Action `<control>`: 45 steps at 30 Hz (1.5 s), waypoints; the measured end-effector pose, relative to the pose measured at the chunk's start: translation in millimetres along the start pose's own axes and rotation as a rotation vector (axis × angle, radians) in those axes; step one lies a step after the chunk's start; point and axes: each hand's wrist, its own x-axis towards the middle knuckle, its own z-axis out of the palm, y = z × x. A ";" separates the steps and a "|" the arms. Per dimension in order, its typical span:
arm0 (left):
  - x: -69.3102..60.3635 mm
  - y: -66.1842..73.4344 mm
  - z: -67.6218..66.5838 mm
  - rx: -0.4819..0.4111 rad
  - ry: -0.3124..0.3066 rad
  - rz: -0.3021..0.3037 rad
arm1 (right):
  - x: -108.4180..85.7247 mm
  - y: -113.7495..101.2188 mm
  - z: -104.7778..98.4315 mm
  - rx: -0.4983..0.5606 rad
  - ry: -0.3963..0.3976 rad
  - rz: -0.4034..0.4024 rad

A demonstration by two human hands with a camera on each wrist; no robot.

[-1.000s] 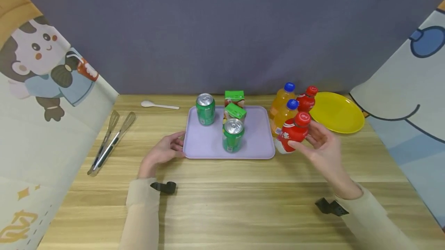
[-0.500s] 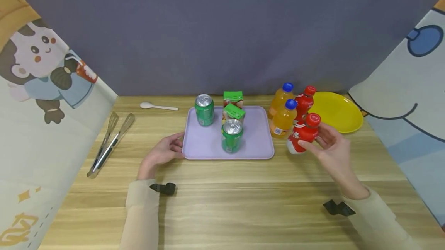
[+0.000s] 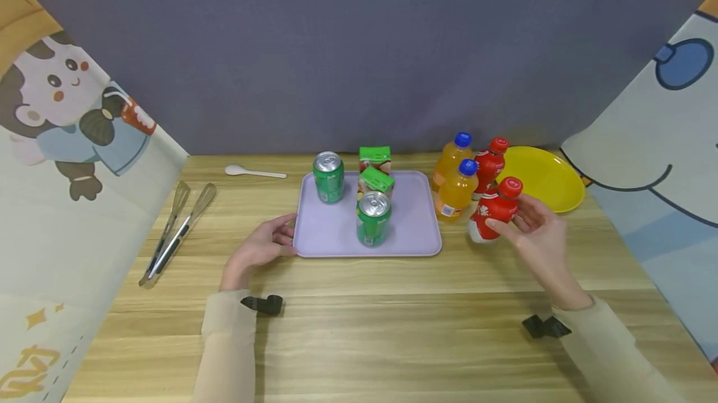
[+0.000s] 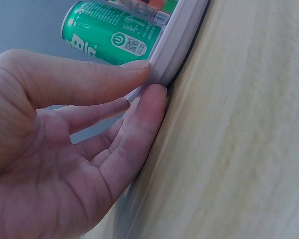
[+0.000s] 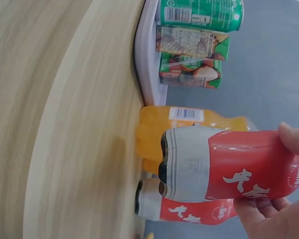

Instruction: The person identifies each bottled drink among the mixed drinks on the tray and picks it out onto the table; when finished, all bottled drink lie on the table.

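Observation:
My right hand (image 3: 541,235) grips a small red-and-white plastic bottle (image 3: 495,210) near its neck, thumb on one side and fingers on the other. The bottle is tilted, its base apart from the table in the right wrist view. My left hand (image 3: 262,244) pinches the left rim of a lilac tray (image 3: 415,244) at the near corner, thumb (image 4: 132,72) and fingertips at the edge. On the tray stand two green cans (image 3: 329,177) and two juice cartons (image 3: 374,157), the rear carton partly hidden. Another red bottle (image 3: 489,163) stands behind the held one.
Two orange drink bottles (image 3: 457,191) with blue caps stand between the tray and the red bottles. A yellow plate (image 3: 552,179) lies at the back right. On the left are a white spoon (image 3: 255,171) and metal tongs (image 3: 182,235). A grey wall (image 3: 359,54) rises behind.
My right hand has moved the red bottle rightward, away from the tray and the front orange bottle, and latterly slightly back. The left hand stays at the tray rim.

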 end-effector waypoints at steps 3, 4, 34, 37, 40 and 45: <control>0.1 0.4 0.4 0.005 -0.004 0.001 | 4.7 4.4 -0.2 -0.018 0.015 0.038; 0.0 0.6 0.5 0.005 -0.002 -0.003 | 6.2 6.0 0.0 -0.021 0.020 0.047; -0.6 1.8 1.9 -0.019 0.012 0.004 | 72.6 101.2 18.2 0.114 0.116 0.056; -0.7 2.1 2.2 -0.020 0.014 0.006 | 78.2 114.6 18.6 0.144 0.121 0.033; -0.9 1.2 2.0 -0.019 0.015 0.002 | 79.2 116.9 19.2 0.167 0.123 0.006; -0.9 -1.8 0.8 -0.016 0.008 0.016 | 71.7 101.8 19.5 0.201 0.103 -0.031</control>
